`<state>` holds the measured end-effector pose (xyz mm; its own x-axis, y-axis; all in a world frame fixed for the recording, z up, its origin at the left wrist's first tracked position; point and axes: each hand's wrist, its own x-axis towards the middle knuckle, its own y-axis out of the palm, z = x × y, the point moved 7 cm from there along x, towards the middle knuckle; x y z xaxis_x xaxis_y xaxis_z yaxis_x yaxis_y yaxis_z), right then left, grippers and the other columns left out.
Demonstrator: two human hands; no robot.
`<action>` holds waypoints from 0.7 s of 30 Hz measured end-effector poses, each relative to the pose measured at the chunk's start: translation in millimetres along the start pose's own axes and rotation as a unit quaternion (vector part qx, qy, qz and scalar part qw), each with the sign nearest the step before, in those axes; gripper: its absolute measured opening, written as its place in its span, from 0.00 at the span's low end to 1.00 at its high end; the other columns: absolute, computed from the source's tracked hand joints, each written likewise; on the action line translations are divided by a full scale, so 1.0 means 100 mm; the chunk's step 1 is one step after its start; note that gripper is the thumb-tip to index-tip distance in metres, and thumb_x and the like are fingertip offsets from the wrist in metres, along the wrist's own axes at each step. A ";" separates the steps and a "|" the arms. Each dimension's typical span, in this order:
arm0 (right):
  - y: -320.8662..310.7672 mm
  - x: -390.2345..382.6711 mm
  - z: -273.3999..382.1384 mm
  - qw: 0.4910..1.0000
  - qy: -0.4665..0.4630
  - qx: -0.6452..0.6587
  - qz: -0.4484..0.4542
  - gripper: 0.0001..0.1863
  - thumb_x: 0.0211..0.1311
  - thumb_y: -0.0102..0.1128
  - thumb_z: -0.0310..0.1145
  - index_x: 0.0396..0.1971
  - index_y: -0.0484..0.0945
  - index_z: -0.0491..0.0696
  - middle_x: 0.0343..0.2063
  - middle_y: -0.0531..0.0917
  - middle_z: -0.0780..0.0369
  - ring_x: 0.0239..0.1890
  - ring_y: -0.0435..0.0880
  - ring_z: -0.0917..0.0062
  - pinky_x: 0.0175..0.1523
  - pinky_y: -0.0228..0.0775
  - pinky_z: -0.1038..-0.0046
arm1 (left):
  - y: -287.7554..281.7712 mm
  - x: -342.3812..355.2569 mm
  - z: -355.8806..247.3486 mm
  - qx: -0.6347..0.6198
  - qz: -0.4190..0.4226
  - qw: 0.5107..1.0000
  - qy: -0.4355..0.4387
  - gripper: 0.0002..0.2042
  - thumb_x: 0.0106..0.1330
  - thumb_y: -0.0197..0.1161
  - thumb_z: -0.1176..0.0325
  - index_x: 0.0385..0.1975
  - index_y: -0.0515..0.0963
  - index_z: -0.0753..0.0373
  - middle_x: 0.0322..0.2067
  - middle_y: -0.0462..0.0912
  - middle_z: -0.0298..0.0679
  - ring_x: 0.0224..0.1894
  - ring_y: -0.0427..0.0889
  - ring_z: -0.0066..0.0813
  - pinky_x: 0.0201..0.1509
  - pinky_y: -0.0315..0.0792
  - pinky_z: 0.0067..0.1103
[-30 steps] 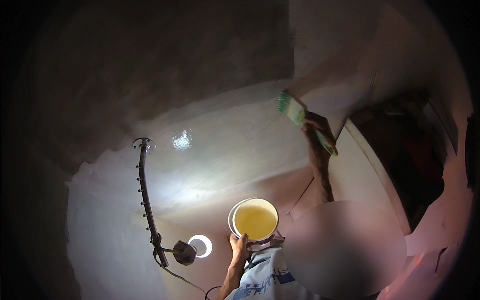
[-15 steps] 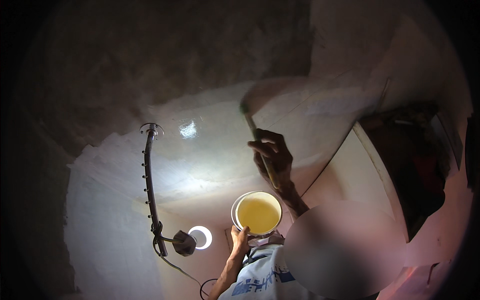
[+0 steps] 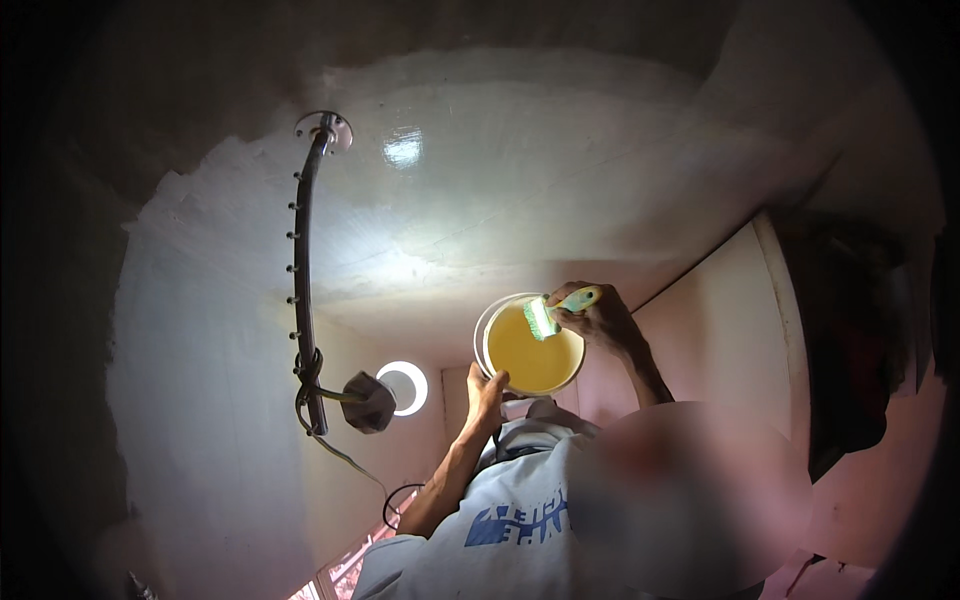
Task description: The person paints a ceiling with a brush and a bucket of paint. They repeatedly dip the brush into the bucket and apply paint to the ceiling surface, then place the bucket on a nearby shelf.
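Observation:
My left hand (image 3: 488, 392) grips the near left rim of a round white bucket (image 3: 481, 338), thumb over the edge. Inside, the bucket looks yellow; whether that is paint or the bare wall I cannot tell. A flat paintbrush (image 3: 577, 299) with a yellow-green handle is pinched in my right hand (image 3: 602, 318). Its pale green bristles hang over the bucket's mouth, near the far rim; whether they touch the inside is unclear. A broad pale, partly wet-looking coated surface (image 3: 520, 180) stretches beyond the bucket, bordered by a darker area.
A dark studded rod (image 3: 306, 240) juts from a round metal plate (image 3: 324, 130). Cable (image 3: 345, 460) is knotted round its end, beside a dark fixture (image 3: 368, 402) and a bright white ring (image 3: 403, 388). A pale panel (image 3: 730, 310) edges a dark recess on the right.
My right hand has brought the brush down from the coated surface to the bucket's mouth. The bucket stays in my left hand. The view has shifted, so the rod appears higher.

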<state>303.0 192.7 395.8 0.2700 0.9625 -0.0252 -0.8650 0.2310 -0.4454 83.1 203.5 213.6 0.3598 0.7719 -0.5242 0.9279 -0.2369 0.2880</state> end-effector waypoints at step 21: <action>0.65 0.01 -0.57 0.978 -0.119 -0.168 -0.044 0.12 0.53 0.67 0.32 0.39 0.83 0.50 0.37 0.86 0.57 0.41 0.86 0.61 0.46 0.79 0.64 | 0.01 -0.04 -0.05 0.007 -0.035 0.999 0.024 0.15 0.57 0.61 0.74 0.44 0.69 0.67 0.35 0.78 0.41 0.33 0.78 0.27 0.36 0.79 0.27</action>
<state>271.0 200.3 315.5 0.1967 0.9559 0.2180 -0.6438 0.2936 -0.7066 82.1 203.3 219.3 0.2884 0.8139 -0.5043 0.9522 -0.1886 0.2402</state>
